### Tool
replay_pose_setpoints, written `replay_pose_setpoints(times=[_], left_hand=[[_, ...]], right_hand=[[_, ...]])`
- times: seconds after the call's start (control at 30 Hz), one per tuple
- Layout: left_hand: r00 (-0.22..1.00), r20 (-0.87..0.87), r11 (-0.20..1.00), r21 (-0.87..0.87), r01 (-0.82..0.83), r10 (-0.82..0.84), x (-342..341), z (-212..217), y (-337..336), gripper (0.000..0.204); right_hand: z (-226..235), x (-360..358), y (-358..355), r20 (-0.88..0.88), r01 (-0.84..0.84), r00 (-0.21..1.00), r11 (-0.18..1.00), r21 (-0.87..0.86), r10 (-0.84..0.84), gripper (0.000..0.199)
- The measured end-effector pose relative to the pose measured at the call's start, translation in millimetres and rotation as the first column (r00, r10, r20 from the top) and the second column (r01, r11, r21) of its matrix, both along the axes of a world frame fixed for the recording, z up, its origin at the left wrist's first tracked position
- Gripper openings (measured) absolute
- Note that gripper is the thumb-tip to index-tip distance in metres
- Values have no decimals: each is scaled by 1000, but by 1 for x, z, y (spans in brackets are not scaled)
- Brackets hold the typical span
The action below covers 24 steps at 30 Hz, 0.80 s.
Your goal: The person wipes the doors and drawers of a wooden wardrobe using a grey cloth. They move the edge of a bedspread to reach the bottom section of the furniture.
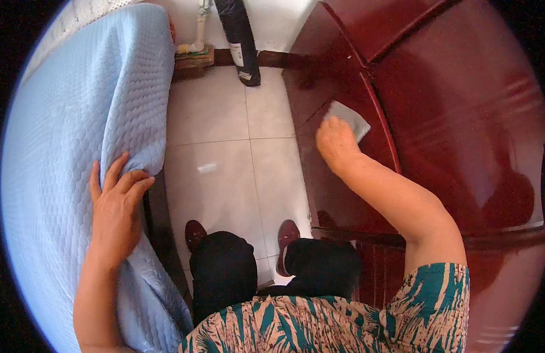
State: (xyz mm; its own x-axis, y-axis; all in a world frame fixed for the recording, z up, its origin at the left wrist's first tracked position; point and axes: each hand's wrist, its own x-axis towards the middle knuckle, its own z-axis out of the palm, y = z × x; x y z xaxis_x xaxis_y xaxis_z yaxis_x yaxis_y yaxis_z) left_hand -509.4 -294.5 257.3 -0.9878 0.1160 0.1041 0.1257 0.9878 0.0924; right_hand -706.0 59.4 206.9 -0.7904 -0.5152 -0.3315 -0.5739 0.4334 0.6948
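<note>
My left hand (118, 215) lies on the edge of a light blue quilted bed cover (55, 176), its fingers spread and slightly bent over the folds. To the right, my right hand (337, 141) is closed on a grey cloth (350, 120), part of which sticks out past the knuckles. That cloth is against the lower front of a glossy dark red wooden cabinet (455, 135). The palm side of the right hand is hidden.
Between bed and cabinet runs a strip of pale floor tiles (208, 123), where my dark red shoes (288, 232) stand. A black wrapped roll (240, 44) leans by the far wall. Beside it a white pipe (201, 29) comes down near a small wooden block (195, 57).
</note>
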Motion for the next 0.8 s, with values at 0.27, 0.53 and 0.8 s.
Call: replay_pose_setpoints(times=[0.27, 0.53, 0.8], left_hand=[[992, -91, 991, 88, 97, -89, 7, -20, -8, 45], [990, -98, 993, 58, 106, -100, 13, -21, -13, 39], [991, -76, 994, 1, 109, -109, 12, -29, -17, 39]], right_hand=[[14, 113, 97, -14, 82, 997, 976, 204, -80, 32], [55, 207, 118, 138, 85, 984, 982, 171, -109, 41], [69, 168, 116, -90, 152, 985, 985, 76, -145, 55]])
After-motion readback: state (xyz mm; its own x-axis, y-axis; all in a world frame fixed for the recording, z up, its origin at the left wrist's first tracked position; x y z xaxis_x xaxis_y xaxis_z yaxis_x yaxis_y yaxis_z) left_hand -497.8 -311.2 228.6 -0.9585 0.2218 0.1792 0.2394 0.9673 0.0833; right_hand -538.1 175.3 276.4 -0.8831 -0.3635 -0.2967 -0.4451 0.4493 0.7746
